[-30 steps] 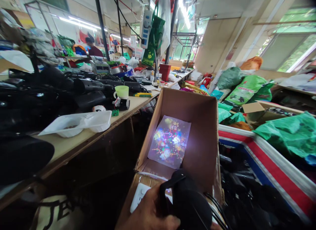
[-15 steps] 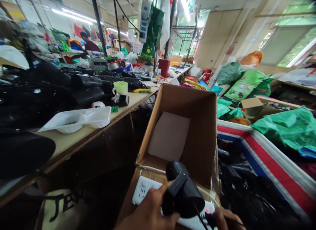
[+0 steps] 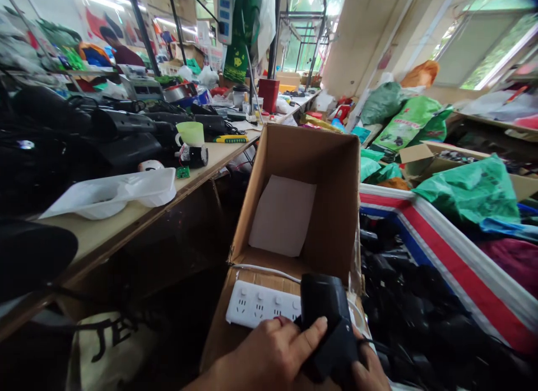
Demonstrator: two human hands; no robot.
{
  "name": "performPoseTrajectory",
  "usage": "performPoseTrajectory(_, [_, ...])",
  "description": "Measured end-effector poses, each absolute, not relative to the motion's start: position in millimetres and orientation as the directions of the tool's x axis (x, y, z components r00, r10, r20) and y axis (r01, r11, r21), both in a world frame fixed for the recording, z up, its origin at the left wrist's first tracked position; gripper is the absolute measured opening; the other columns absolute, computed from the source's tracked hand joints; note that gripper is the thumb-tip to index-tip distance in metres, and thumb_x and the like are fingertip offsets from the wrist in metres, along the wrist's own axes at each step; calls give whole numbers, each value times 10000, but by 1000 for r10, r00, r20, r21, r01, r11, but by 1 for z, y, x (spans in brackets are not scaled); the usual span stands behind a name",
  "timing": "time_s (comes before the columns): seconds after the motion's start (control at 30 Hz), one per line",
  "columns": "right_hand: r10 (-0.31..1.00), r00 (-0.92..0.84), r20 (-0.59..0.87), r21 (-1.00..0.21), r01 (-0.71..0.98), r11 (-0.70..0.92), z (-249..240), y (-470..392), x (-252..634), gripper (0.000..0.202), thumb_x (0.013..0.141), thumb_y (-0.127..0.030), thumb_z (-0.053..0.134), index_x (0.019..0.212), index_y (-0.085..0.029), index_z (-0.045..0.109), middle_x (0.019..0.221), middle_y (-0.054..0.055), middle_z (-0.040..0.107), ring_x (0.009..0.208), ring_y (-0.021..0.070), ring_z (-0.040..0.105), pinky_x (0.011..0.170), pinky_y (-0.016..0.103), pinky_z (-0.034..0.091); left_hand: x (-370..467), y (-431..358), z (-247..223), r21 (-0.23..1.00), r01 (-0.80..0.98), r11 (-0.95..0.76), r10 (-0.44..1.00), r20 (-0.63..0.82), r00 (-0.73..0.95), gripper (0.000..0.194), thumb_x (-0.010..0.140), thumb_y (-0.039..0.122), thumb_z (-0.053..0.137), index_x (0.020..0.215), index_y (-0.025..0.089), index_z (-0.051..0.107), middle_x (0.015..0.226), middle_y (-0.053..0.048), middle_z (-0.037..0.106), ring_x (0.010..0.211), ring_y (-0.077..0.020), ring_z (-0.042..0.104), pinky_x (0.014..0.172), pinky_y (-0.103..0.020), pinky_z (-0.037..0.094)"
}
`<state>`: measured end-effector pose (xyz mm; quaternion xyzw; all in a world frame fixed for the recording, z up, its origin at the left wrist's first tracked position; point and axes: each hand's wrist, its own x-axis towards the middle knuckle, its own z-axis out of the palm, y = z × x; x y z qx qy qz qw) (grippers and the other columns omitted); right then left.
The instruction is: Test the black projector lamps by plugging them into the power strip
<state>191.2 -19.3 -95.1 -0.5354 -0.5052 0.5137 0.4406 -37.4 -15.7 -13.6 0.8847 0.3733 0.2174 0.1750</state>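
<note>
A black hair dryer (image 3: 325,301), judging by its barrel and folded handle, is held low in front of me above the power strip. My left hand (image 3: 273,346) grips it from the left, its index finger lying along the casing. At the dryer's right side, my right hand (image 3: 372,366) has its fingers closed against the casing; a black cord passes close to these fingers. The white power strip (image 3: 247,304) lies on the cardboard beneath, its right part hidden by the dryer and hands. Just beyond stands an open cardboard box (image 3: 336,200) with a pale sheet (image 3: 283,214) inside.
To the left, a workbench (image 3: 218,156) bears a white plastic tray (image 3: 121,189), a green cup (image 3: 190,133) and piled black housings (image 3: 126,125). On the right, a striped bag (image 3: 454,251) holds many black parts. A person (image 3: 124,52) sits far back left.
The hair dryer has turned, its casing now more upright. My right hand has moved from the cord beside the strip to the dryer's right side. The view has shifted slightly.
</note>
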Motion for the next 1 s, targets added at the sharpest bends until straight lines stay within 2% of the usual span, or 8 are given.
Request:
performPoseTrajectory(0.1, [991,12,-137,-991,7,-137,-86,-25,197,850,570,-656,707,1264,-195,536,1181,149,651,1078,361,606,836,437,525,-40,-15,-6,471,544,-694,695,245,676,689,828,219,622,1445,142,325,984,-200,704,847,-337,688,765,-473,560])
performPoseTrajectory(0.2, [996,16,-87,-993,81,-89,-74,-24,205,869,501,-635,759,1224,-191,569,1190,148,644,1101,368,581,870,441,501,-50,-12,4,636,473,-610,751,272,602,810,741,319,736,1426,223,314,1039,-148,656,840,-302,670,723,-428,570])
performPoseTrajectory(0.3, [993,-105,-49,-989,143,-33,-56,-19,208,898,434,-637,783,1175,-160,609,1096,154,678,1020,377,609,825,438,514,-62,-7,17,775,385,-502,820,285,496,761,758,345,727,1392,260,315,1206,-128,571,1021,-262,617,860,-387,536])
performPoseTrajectory(0.5, [907,-416,-58,-995,97,-19,-20,-11,195,875,532,-769,654,1188,-191,629,1000,132,702,927,348,642,793,421,525,-68,2,33,765,283,-579,722,319,614,862,703,346,772,1425,193,328,1481,-220,373,1332,-337,413,1046,-469,412])
performPoseTrajectory(0.67, [935,-351,-47,-986,166,12,-23,-16,201,835,449,-648,779,1129,-175,675,1048,146,701,958,364,641,874,464,498,-69,9,35,847,219,-484,751,273,602,452,739,133,704,1180,183,623,1237,-135,660,1144,-254,609,983,-400,471])
performPoseTrajectory(0.8, [905,-401,-143,-981,178,-76,-20,-16,202,789,425,-579,799,1102,-192,684,1019,109,707,942,341,632,840,433,513,-71,13,37,867,201,-457,758,261,598,357,710,76,683,1048,191,681,1133,-107,710,1054,-237,654,927,-392,501])
performPoseTrajectory(0.9, [900,-400,-176,-980,156,-122,-16,-13,200,777,423,-611,787,1074,-197,697,973,97,711,875,324,637,771,411,529,-67,12,35,882,167,-440,769,274,577,444,721,68,668,1145,189,619,1182,-117,665,1123,-239,607,963,-395,479])
performPoseTrajectory(1.0, [871,-437,-225,-973,139,-182,-19,-13,202,798,419,-582,804,1109,-200,688,953,96,717,853,329,647,766,421,528,-58,9,24,897,83,-435,737,301,605,739,686,229,776,1349,194,452,1430,-184,449,1324,-317,421,1055,-474,386])
